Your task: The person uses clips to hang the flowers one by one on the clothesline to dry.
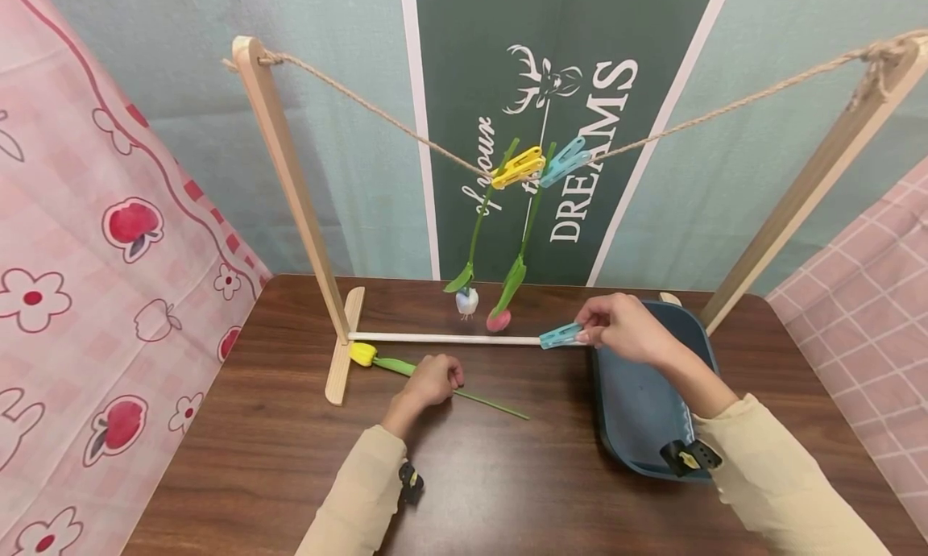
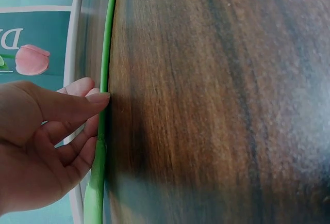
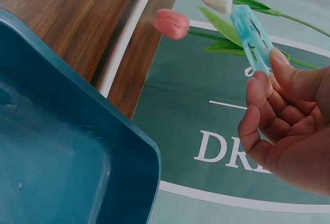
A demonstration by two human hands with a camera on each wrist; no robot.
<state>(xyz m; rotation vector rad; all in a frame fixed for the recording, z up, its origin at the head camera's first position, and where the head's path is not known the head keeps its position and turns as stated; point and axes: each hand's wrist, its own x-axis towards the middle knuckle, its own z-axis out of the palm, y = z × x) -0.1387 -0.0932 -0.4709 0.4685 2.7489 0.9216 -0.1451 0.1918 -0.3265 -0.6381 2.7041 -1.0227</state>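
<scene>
A yellow artificial tulip (image 1: 365,354) lies across the front of the table, its head by the left foot of a wooden stand. My left hand (image 1: 433,379) pinches its green stem (image 2: 106,43) between thumb and fingers, just beyond the leaf. Over the dark tray, my right hand (image 1: 619,327) holds a light blue clothespin (image 1: 560,336) by one end, between thumb and fingertips. From the rope (image 1: 391,119) hang a white tulip (image 1: 467,301) and a pink tulip (image 1: 498,321), heads down. A yellow clothespin (image 1: 518,168) and another blue clothespin (image 1: 565,162) clip their stems.
Two wooden posts (image 1: 293,189) carry the sagging rope, and a white rod (image 1: 442,339) joins them low down. A dark blue tray (image 1: 609,427) stands at the right under my right forearm. Behind the table hangs a green printed cloth (image 1: 493,24).
</scene>
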